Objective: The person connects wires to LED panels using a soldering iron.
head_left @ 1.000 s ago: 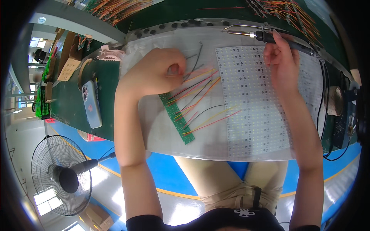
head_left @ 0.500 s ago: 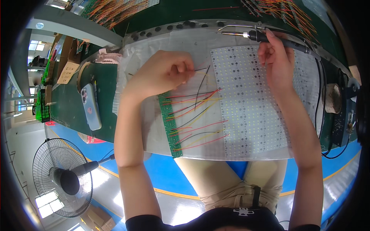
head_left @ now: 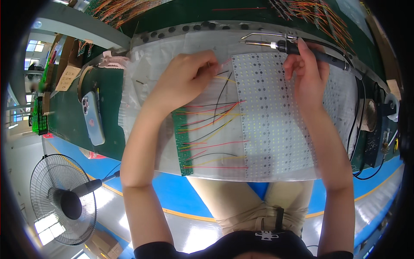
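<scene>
My right hand [head_left: 308, 71] is wrapped round a soldering iron [head_left: 323, 56], its tip pointing left; a thin bent metal tube [head_left: 267, 34] runs alongside. The fingers of my left hand [head_left: 192, 75] are pinched at the upper end of a narrow green circuit board [head_left: 183, 144]. Red and yellow wire ends [head_left: 226, 64] show by these fingertips, and a red wire seems to be between them, though the grip itself is hidden. Several red, yellow and black wires [head_left: 215, 142] stretch from the board toward a white sheet of small LED boards [head_left: 269, 121]. One loose black wire [head_left: 222, 95] lies across them.
A phone [head_left: 92, 118] lies on the green table at left, beside a metal post [head_left: 82, 28]. Wire bundles [head_left: 317, 19] lie at the back. Black cables [head_left: 361, 116] and a round pot [head_left: 368, 114] stand at right. A fan [head_left: 64, 200] is at lower left.
The whole view has shifted slightly. My left hand has moved a little away from me, and a red wire end now shows past its fingertips. My right hand keeps the soldering iron.
</scene>
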Demonstrator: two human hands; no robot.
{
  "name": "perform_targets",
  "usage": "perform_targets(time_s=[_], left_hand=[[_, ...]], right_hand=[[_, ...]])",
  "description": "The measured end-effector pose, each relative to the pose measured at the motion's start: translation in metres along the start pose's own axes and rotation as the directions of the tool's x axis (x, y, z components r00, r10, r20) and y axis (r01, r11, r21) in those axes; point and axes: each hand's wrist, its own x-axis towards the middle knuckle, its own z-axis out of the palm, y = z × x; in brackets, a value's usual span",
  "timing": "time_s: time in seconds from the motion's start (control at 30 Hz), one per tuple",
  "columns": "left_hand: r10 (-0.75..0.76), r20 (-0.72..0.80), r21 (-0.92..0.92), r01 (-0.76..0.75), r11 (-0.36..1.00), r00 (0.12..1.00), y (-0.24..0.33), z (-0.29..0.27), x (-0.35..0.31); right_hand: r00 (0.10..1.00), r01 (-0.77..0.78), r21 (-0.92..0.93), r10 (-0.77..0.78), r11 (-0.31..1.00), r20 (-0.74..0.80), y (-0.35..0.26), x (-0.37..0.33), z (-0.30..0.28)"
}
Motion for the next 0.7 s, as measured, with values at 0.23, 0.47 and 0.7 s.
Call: perform_targets(time_s=[0.23,0.47,0.7], left_hand=[[0.046,-0.042,0.174,-0.038,0.984,0.998,0.001,0.003,-0.001],[0.096,-0.047,0.228,-0.083,0.97,0.994,0.0,0.008,-0.001],[0.106,-0.027,0.335,-0.09,0.938,0.994,-0.001,0.009,-0.001]], right_hand=[[0.999,0.035,-0.04,-0.035,0.999,0.012,-0.001,-0.004,0.005],[0.995,-0.073,-0.055,0.076,0.996,0.057,-0.002,-0.006,0.003],[0.996,-0.08,-0.015,0.08,0.997,0.039,0.001,-0.006,0.002]])
